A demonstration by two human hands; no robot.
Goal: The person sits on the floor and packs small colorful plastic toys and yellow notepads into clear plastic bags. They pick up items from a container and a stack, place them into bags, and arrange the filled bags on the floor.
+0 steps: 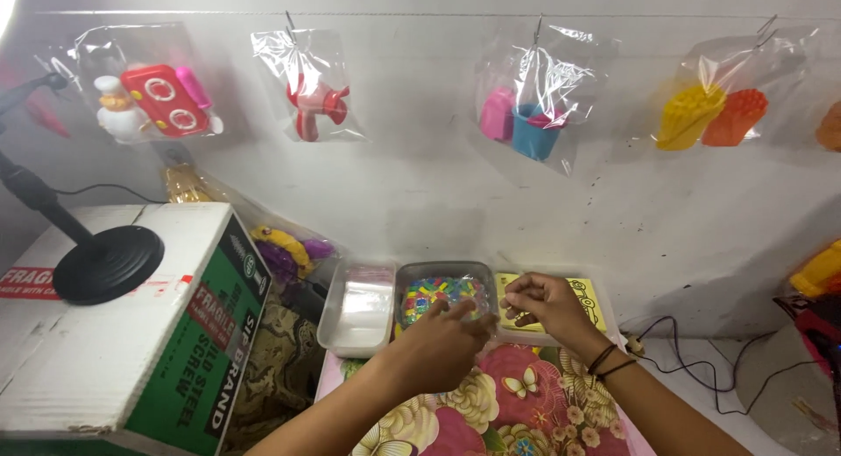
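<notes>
A: Hand pose?
B: Left hand reaches forward from bottom centre, palm down, fingers extended over the near rim of the grey tray of multicoloured small pieces. Fingers loosely spread, nothing visibly clamped; fingertips hide whatever is under them, so the grip can't be told.
A: Right?
B: Right hand sits just right of that tray, over the yellow card. Thumb and forefinger pinched together, apparently on something tiny, too small to identify. Two dark bands on the wrist.
A: Counts?
B: Two hands. Three containers in a row against the wall: clear tray with plastic sleeves on the left, grey tray in the middle, a tray under the yellow card on the right. Four clear hanging bags of plastic toys fully in view on the line above. One cardboard box at left with one black round stand base on top. One floral cloth under the forearms.
</notes>
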